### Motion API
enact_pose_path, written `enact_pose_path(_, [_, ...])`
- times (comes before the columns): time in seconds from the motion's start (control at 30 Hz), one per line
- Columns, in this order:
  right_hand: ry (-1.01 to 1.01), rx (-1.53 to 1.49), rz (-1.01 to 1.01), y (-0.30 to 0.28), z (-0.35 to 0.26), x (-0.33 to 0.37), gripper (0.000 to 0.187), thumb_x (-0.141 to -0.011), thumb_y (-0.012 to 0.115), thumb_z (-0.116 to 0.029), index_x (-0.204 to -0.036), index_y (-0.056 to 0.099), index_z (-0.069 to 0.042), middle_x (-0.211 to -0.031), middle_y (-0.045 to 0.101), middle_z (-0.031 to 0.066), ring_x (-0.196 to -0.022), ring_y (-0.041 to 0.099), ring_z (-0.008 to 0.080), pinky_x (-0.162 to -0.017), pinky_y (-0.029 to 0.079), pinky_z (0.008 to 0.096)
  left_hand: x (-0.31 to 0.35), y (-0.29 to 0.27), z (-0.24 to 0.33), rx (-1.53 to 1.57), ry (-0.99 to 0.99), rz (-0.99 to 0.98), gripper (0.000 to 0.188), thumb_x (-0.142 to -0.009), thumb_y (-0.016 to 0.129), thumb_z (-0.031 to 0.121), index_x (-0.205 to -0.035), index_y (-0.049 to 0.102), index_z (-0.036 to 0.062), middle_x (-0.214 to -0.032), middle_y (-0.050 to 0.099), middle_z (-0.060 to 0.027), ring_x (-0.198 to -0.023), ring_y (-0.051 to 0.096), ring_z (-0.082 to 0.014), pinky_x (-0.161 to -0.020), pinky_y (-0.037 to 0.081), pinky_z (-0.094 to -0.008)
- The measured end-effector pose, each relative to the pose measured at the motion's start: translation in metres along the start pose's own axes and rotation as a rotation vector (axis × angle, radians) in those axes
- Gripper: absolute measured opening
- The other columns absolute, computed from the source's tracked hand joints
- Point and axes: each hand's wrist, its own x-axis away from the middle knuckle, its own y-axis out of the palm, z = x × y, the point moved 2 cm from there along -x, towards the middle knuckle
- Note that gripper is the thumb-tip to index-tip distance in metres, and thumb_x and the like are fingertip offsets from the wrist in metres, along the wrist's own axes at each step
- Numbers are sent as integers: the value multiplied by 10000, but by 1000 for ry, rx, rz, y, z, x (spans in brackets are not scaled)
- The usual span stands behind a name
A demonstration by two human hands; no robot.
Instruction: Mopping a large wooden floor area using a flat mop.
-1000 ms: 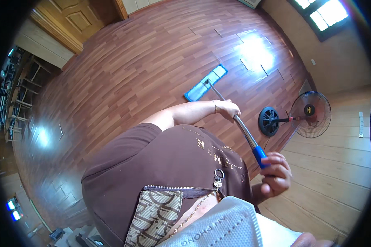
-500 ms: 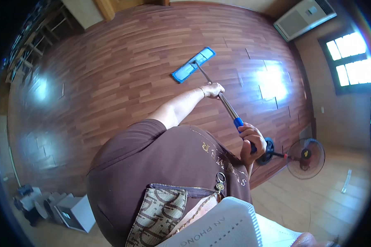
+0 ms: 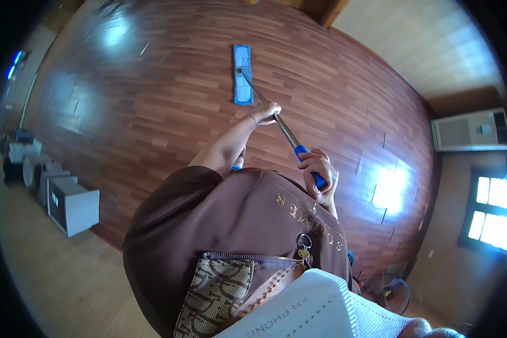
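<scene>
A flat mop reaches out over the wooden floor in front of me, its blue fringed mop head (image 3: 243, 84) lying flat on the boards. My left hand (image 3: 266, 112) is wrapped round the metal pole (image 3: 288, 132) partway down. Higher up, close to my body, my right hand (image 3: 320, 171) grips the blue handle (image 3: 302, 150), whose end shows below the fingers. The pole slants from my right hand down to a joint in the middle of the head.
White box-like objects (image 3: 73, 205) stand on the left by the floor's edge. A fan (image 3: 387, 294) is partly hidden beside me at lower right. An air conditioner (image 3: 470, 130) and a bright window (image 3: 493, 211) are on the right. Sunlight glares off the floor (image 3: 391, 190).
My view and body have turned, so the room has swung round in the picture. The mop head has gone from slanting to pointing straight ahead, further left. Both hands keep their hold.
</scene>
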Motion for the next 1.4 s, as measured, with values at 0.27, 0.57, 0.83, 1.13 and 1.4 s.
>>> enact_pose_path(0.27, [-80, -223, -370, 34, 35, -38, 111, -715, 669, -69, -799, 598, -75, -847, 665, 79, -948, 658, 299, -932, 417, 482, 101, -89, 13, -285, -214, 327, 291, -698, 728, 171, -664, 453, 86, -636, 516, -105, -622, 527, -310, -569, 392, -404])
enact_pose_path(0.57, [-21, -482, -566, 67, 26, -78, 66, -775, 662, -65, -732, 631, -26, -754, 656, 92, -887, 650, 292, -902, 447, 441, 202, -127, 34, -233, -412, 608, 402, -740, 760, 109, -642, 374, 62, -581, 440, -106, -556, 404, -276, -532, 367, -377])
enact_pose_path(0.83, [30, -546, -682, 41, -3, -87, 13, -769, 661, 31, -769, 659, 18, -818, 675, 133, -921, 651, 292, -859, 506, 408, 222, -117, 86, -329, -523, 646, 339, -773, 734, 173, -637, 446, 58, -575, 516, -146, -567, 534, -374, -510, 391, -449])
enact_pose_path(1.13, [96, -266, -406, -27, -57, -76, 31, -635, 619, -37, -638, 623, -6, -669, 654, 111, -766, 686, 301, -794, 481, 402, 140, -96, 132, -139, -339, 363, 327, -771, 715, 250, -632, 475, 77, -643, 587, -121, -654, 597, -341, -577, 447, -439])
enact_pose_path(1.4, [119, 170, -52, -68, -117, -21, 120, -622, 644, -142, -624, 595, -32, -669, 663, 115, -725, 700, 312, -697, 537, 372, 37, -35, 168, 20, 160, -90, 272, -764, 700, 196, -647, 488, 73, -591, 530, -130, -606, 553, -342, -579, 435, -423])
